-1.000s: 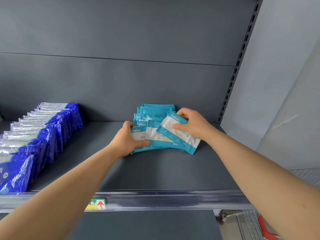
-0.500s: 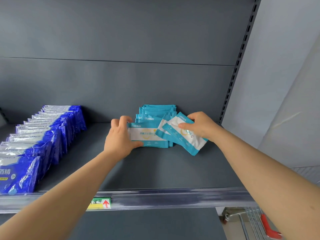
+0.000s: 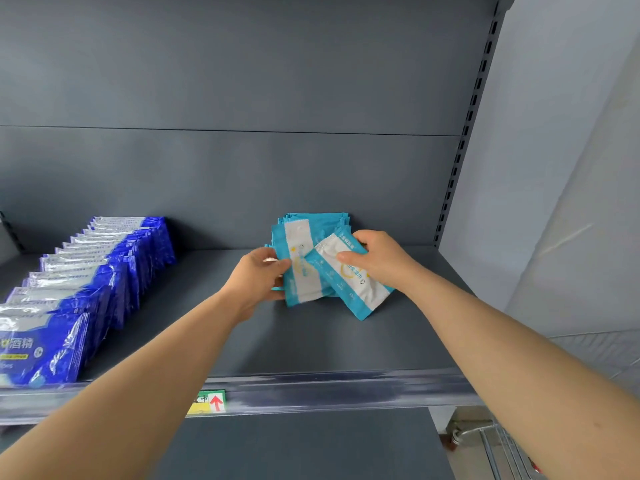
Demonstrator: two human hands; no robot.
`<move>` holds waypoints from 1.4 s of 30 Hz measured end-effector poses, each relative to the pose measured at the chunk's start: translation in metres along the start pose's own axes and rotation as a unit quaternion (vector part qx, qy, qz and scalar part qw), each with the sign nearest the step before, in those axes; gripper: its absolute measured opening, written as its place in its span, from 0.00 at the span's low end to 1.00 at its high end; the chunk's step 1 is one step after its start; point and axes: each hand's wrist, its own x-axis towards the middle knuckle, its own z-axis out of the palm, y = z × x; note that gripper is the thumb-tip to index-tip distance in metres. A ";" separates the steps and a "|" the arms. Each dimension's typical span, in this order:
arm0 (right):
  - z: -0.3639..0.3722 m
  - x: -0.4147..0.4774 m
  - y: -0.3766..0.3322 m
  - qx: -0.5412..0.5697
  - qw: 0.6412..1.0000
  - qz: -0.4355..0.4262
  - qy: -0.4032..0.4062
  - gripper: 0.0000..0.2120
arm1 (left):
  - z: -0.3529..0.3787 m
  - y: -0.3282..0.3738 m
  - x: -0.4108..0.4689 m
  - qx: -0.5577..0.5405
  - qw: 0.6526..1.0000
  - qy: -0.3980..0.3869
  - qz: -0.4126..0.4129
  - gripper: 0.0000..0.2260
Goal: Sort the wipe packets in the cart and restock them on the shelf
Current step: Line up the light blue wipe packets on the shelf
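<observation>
Turned upright since earlier: first teal packet (image 3: 300, 266), pinched by left hand (image 3: 257, 279). Second teal packet (image 3: 354, 289) gripped, tilted, by right hand (image 3: 384, 261). Both at shelf (image 3: 311, 341), fronting one teal row (image 3: 318, 220); one blue row (image 3: 114, 265) left.

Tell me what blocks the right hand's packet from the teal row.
Nothing visible does. The tilted packet in the right hand overlaps the front packet, which the left hand holds against the teal row.
</observation>
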 end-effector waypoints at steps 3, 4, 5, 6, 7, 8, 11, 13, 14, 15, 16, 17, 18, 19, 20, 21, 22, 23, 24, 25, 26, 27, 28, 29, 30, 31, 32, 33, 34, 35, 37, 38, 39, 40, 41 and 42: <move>-0.011 0.000 0.001 -0.031 0.999 0.003 0.019 0.05 | -0.011 0.007 -0.001 0.127 0.990 0.024 0.056 0.05; -0.014 0.001 0.001 -0.042 0.999 0.017 0.016 0.06 | -0.015 0.008 -0.001 0.186 0.980 0.017 0.071 0.05; -0.018 0.001 0.001 -0.051 0.998 0.034 0.010 0.06 | -0.017 0.010 -0.002 0.235 0.969 0.004 0.078 0.06; -0.020 0.001 0.002 -0.054 0.997 0.047 0.000 0.05 | -0.020 0.011 -0.002 0.271 0.959 -0.011 0.081 0.10; -0.023 0.000 0.001 -0.050 0.997 0.051 -0.012 0.06 | -0.022 0.011 -0.001 0.295 0.952 -0.024 0.083 0.15; -0.024 0.000 0.001 -0.044 0.998 0.045 -0.024 0.09 | -0.023 0.012 0.000 0.309 0.946 -0.035 0.088 0.20; -0.028 -0.002 -0.001 -0.025 0.998 0.011 -0.053 0.21 | -0.027 0.014 0.003 0.317 0.940 -0.042 0.122 0.28; -0.030 -0.003 -0.002 0.000 0.997 -0.002 -0.076 0.22 | -0.030 0.017 0.006 0.307 0.940 -0.027 0.145 0.27; -0.030 -0.002 -0.003 0.001 0.996 -0.008 -0.091 0.22 | -0.030 0.019 0.006 0.300 0.941 -0.020 0.156 0.26; -0.029 -0.002 -0.004 -0.014 0.995 -0.014 -0.101 0.22 | -0.031 0.020 0.007 0.289 0.943 -0.017 0.164 0.25; -0.026 -0.001 -0.005 -0.037 0.994 -0.018 -0.105 0.21 | -0.032 0.020 0.008 0.276 0.946 -0.017 0.167 0.24; -0.023 0.001 -0.006 -0.059 0.993 -0.020 -0.104 0.21 | -0.032 0.020 0.009 0.268 0.949 -0.019 0.165 0.24; -0.018 0.003 -0.007 -0.076 0.992 -0.023 -0.098 0.19 | -0.032 0.019 0.009 0.263 0.951 -0.024 0.164 0.24; -0.013 0.004 -0.008 -0.090 0.992 -0.032 -0.086 0.19 | -0.031 0.018 0.009 0.262 0.950 -0.027 0.164 0.24; -0.006 0.006 -0.008 -0.105 0.991 -0.042 -0.067 0.19 | -0.029 0.016 0.009 0.260 0.950 -0.026 0.170 0.25; 0.000 0.007 -0.009 -0.124 0.990 -0.052 -0.041 0.21 | -0.028 0.015 0.008 0.258 0.951 -0.015 0.170 0.25; 0.006 0.008 -0.010 -0.139 0.989 -0.056 -0.017 0.24 | -0.027 0.014 0.006 0.252 0.953 -0.001 0.169 0.25; 0.010 0.008 -0.009 -0.150 0.987 -0.051 -0.005 0.30 | -0.026 0.012 0.005 0.246 0.956 0.016 0.157 0.26; 0.014 0.008 -0.008 -0.156 0.987 -0.043 -0.003 0.35 | -0.027 0.010 0.003 0.244 0.959 0.028 0.140 0.28; 0.017 0.008 -0.006 -0.160 0.987 -0.033 -0.011 0.40 | -0.029 0.008 0.001 0.252 0.960 0.031 0.118 0.31; 0.019 0.008 -0.003 -0.162 0.986 -0.024 -0.021 0.43 | -0.031 0.005 -0.001 0.257 0.961 0.015 0.097 0.32; 0.021 0.007 -0.001 -0.170 0.985 -0.016 -0.029 0.43 | -0.033 0.002 -0.004 0.247 0.966 -0.020 0.076 0.31; 0.021 0.006 0.002 -0.181 0.983 -0.008 -0.033 0.43 | -0.032 0.000 -0.006 0.228 0.969 -0.063 0.064 0.27; 0.022 0.005 0.004 -0.198 0.980 0.001 -0.035 0.42 | -0.030 -0.002 -0.009 0.232 0.966 -0.093 0.057 0.21; 0.023 0.004 0.006 -0.211 0.977 0.013 -0.039 0.41 | -0.027 -0.004 -0.011 0.256 0.959 -0.100 0.064 0.17; 0.023 0.003 0.006 -0.215 0.975 0.021 -0.044 0.40 | -0.025 -0.005 -0.010 0.281 0.953 -0.090 0.072 0.16; 0.025 0.004 0.008 -0.205 0.977 0.026 -0.046 0.40 | -0.024 -0.007 -0.007 0.297 0.949 -0.074 0.080 0.16; 0.025 0.006 0.008 -0.193 0.980 0.030 -0.045 0.41 | -0.023 -0.008 -0.005 0.303 0.947 -0.062 0.088 0.16; 0.026 0.008 0.009 -0.183 0.982 0.035 -0.040 0.42 | -0.022 -0.010 -0.001 0.300 0.947 -0.056 0.096 0.17; 0.026 0.010 0.008 -0.176 0.983 0.041 -0.035 0.43 | -0.019 -0.010 0.000 0.292 0.949 -0.050 0.104 0.17; 0.025 0.016 0.006 -0.160 0.986 0.045 -0.022 0.48 | -0.015 -0.012 0.003 0.278 0.953 -0.041 0.114 0.16; 0.025 0.019 0.007 -0.152 0.988 0.038 -0.015 0.51 | -0.013 -0.012 0.003 0.283 0.950 -0.045 0.121 0.15; 0.025 0.021 0.007 -0.149 0.988 0.030 -0.008 0.54 | -0.012 -0.012 0.004 0.289 0.948 -0.053 0.125 0.14; 0.025 0.022 0.010 -0.146 0.989 0.025 0.000 0.55 | -0.012 -0.013 0.005 0.296 0.945 -0.059 0.126 0.14; 0.025 0.022 0.012 -0.145 0.989 0.024 0.006 0.56 | -0.013 -0.013 0.006 0.304 0.942 -0.064 0.125 0.15; 0.025 0.020 0.015 -0.144 0.989 0.028 0.010 0.55 | -0.014 -0.014 0.007 0.314 0.939 -0.068 0.121 0.16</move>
